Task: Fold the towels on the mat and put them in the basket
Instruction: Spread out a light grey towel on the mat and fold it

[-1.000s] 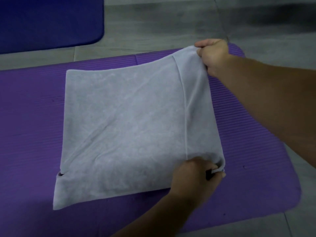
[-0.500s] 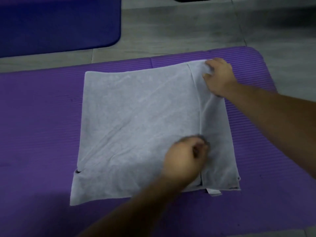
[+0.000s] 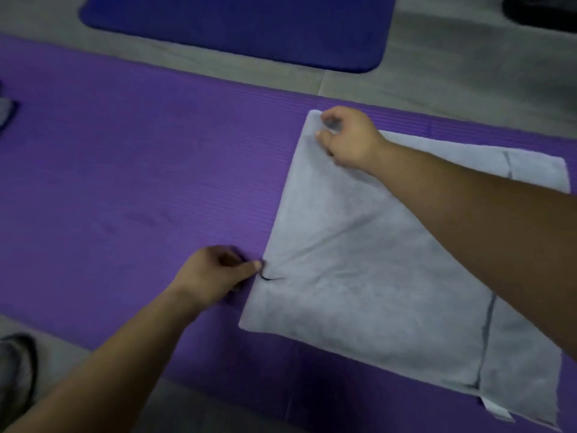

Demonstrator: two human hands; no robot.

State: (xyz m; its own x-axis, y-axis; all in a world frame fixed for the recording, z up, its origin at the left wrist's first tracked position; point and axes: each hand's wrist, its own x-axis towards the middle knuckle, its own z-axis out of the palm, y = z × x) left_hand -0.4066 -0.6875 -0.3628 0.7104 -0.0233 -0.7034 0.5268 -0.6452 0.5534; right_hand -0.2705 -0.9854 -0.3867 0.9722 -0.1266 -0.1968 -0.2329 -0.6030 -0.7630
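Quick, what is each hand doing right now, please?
Left hand: pinches the grey towel at its left edge.
Right hand: grips the towel's far corner.

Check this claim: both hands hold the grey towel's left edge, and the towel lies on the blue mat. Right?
Wrong mat. The head view shows the towel on the purple mat; the blue mat lies beyond it. The left hand and right hand do hold its left edge.

towel (image 3: 390, 276) lay on near mat (image 3: 125, 182), right side | left hand (image 3: 212, 276) at its left edge, right hand (image 3: 349, 139) at far-left corner | far mat (image 3: 237, 26) behind, on floor (image 3: 437, 89) | shoe (image 3: 15, 364) near-left on floor
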